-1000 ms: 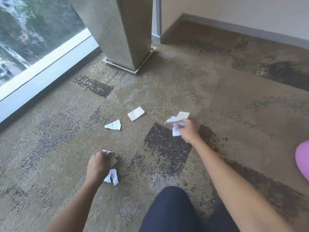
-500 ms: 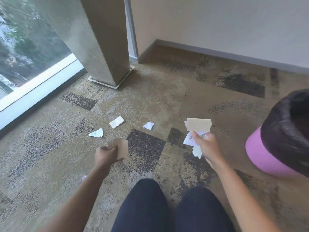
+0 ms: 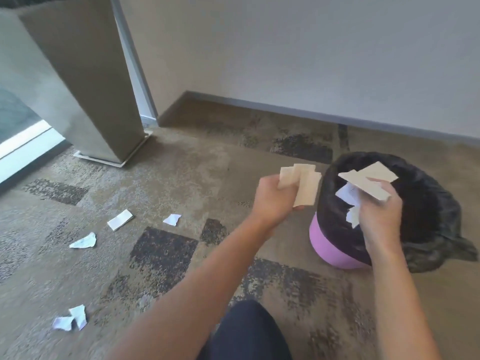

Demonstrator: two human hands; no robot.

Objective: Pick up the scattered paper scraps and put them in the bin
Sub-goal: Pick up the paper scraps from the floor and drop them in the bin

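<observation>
A pink bin lined with a black bag stands on the carpet at the right. Above its opening, my right hand grips a bunch of beige and white paper scraps. My left hand holds several beige scraps just left of the bin's rim. Loose scraps lie on the carpet to the left: a folded white piece, a small white one, a crumpled one and a torn pair near the front left.
A tall grey tapered planter stands at the back left beside a glass wall. A beige wall with a dark skirting board runs behind the bin. My dark-trousered knee is at the bottom centre.
Both hands have swung right with their scraps; the right hand is now over the bin's opening and the left beside its rim. The camera has turned right, showing the whole bin.
</observation>
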